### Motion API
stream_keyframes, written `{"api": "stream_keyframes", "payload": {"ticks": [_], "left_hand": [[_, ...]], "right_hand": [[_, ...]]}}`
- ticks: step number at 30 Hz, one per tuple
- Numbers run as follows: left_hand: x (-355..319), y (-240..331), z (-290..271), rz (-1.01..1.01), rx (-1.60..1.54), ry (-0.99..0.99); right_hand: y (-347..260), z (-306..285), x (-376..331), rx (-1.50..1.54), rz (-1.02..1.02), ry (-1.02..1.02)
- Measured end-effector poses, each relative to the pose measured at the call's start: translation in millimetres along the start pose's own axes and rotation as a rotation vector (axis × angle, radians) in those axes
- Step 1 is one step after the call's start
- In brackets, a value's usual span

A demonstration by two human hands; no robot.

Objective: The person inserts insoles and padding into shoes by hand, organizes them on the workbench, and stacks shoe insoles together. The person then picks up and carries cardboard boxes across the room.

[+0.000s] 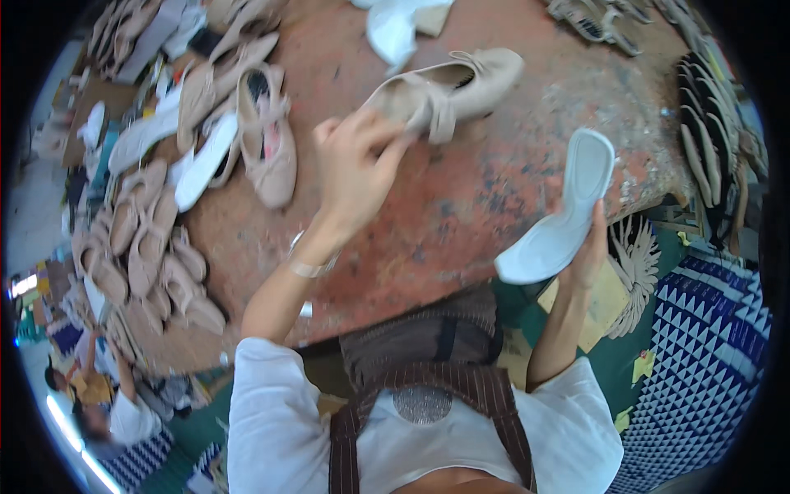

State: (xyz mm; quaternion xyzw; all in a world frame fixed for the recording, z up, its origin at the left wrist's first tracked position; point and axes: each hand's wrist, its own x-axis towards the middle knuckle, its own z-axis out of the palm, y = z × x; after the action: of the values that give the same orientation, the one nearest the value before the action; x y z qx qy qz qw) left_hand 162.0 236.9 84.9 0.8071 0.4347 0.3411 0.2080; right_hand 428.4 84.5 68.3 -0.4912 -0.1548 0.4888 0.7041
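In front of me, a beige ballet flat (477,86) with a bow and strap points to the upper right. My left hand (360,160) is at its heel end, fingers bent in and closed on it, a little smeared by motion. Over the table's near right edge, my right hand (587,247) grips a white insole (568,206) from its right side. The insole's heel pad points up and its wide forefoot part hangs toward the lower left.
Beige flats (267,156) and white insoles (210,160) crowd the left of the worn red-brown table (411,239). White sheet pieces (391,33) lie at the far side. Dark-lined stacked shoe parts (704,132) line the right. Another person (115,412) is at the lower left.
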Motion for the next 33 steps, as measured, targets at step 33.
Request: {"api": "stream_keyframes", "payload": {"ticks": [33], "left_hand": [[-297.4, -53.9, -66.7, -0.918, -0.308, 0.552]], "right_hand": [[202.9, 177.0, -104.4, -1.059, -0.459, -1.351]]}}
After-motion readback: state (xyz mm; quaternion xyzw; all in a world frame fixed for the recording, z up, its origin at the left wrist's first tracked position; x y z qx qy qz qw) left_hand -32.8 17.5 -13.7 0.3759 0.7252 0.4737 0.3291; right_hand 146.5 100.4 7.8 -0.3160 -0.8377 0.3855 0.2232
